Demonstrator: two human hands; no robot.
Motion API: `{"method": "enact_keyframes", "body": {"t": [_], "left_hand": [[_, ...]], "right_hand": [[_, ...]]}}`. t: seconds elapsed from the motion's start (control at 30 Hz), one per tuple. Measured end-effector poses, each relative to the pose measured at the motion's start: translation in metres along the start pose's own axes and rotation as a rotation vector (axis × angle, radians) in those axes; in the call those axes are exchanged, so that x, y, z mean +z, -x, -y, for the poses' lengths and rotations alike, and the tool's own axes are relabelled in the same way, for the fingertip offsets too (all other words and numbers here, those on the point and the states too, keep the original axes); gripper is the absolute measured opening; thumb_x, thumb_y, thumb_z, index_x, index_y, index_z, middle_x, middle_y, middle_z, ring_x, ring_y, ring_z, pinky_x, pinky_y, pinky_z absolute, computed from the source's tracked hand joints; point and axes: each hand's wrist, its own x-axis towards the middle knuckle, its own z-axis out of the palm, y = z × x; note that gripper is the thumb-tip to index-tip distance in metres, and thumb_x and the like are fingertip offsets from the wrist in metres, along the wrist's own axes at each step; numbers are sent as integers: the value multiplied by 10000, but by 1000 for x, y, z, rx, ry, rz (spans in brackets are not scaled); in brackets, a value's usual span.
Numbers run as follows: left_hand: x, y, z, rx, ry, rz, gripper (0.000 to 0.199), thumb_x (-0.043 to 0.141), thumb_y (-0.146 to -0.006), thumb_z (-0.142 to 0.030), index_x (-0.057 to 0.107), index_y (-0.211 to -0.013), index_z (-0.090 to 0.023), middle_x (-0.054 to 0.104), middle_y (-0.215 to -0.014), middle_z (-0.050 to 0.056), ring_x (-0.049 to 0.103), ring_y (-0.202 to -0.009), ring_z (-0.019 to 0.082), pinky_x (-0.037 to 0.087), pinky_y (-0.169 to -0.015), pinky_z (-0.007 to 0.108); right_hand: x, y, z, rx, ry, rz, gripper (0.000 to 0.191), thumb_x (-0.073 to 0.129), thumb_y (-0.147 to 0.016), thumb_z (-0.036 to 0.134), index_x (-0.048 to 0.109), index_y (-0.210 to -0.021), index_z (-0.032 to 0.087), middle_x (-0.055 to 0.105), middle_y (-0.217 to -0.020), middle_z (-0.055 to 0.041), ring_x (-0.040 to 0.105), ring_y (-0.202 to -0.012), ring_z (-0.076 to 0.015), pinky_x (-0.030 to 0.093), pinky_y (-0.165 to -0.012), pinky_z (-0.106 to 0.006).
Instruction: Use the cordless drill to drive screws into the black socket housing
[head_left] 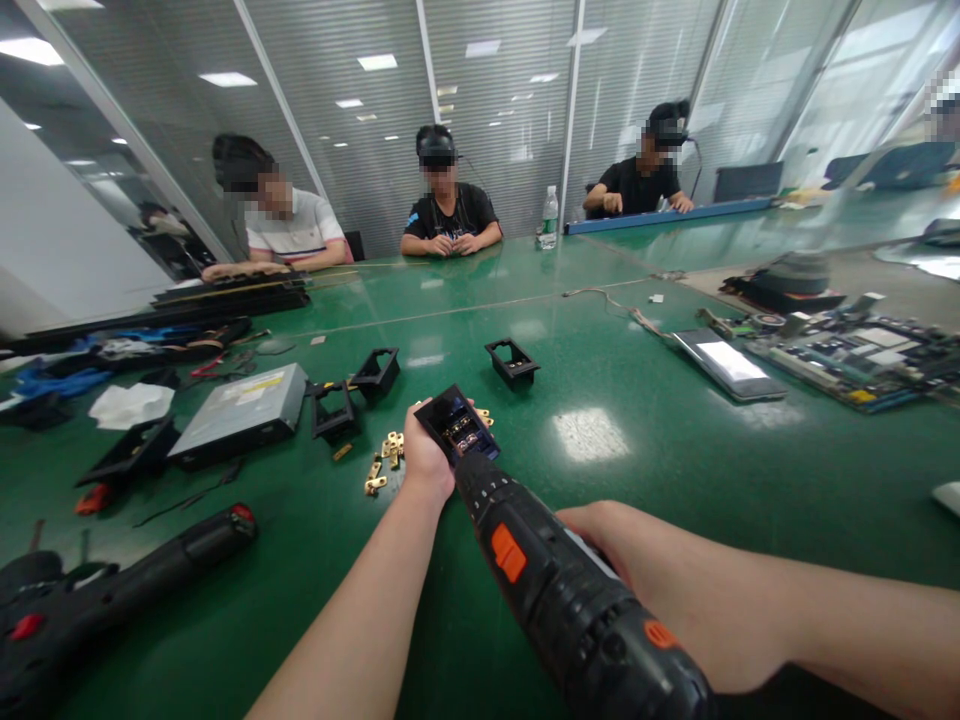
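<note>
A black plastic socket frame (447, 408) with brass-coloured pieces inside is held in my left hand (426, 452), its fingers closed around the side. My right hand (637, 560) grips a black and orange cordless drill (555, 575), whose nose points at the inside of the frame. The drill's front end covers part of the frame, so I cannot tell whether its tip touches a screw. Several small brass plates (392, 446) lie on the green table (450, 310) just left of my left hand.
Black frames (375, 372) stand beyond my hands, another (512, 361) to the right. A metal disc drive (244, 410) and a second power tool (127, 600) lie left. Circuit boards (862, 345) and a flat device (727, 362) are right. Several people sit across the table.
</note>
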Motion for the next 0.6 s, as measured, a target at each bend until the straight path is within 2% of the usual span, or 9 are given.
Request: {"method": "enact_keyframes", "body": {"t": [0.23, 0.4, 0.6], "left_hand": [[-2, -2, 0, -5, 18, -1, 437, 397, -806, -408, 702, -788, -97, 660, -622, 124, 646, -548, 282, 551, -552, 437], [-2, -2, 0, -4, 11, -8, 449, 391, -811, -421, 702, -789, -97, 658, -621, 119, 644, -541, 274, 550, -551, 428], [0, 0, 0, 6, -9, -6, 473, 367, -824, -423, 699, -755, -92, 658, -619, 131, 644, -543, 274, 555, -547, 430]], "right_hand": [[1, -3, -3, -23, -49, 24, 280, 727, -663, 95, 569, -890, 137, 586, -751, 38, 507, -689, -127, 387, -558, -220], [2, -2, 0, 27, -49, 16, 291, 714, -644, 67, 579, -893, 136, 569, -728, 46, 496, -672, -124, 393, -563, -227], [2, 0, 0, 19, -59, 14, 298, 732, -650, 77, 588, -904, 134, 589, -757, 35, 510, -688, -127, 401, -569, -221]]}}
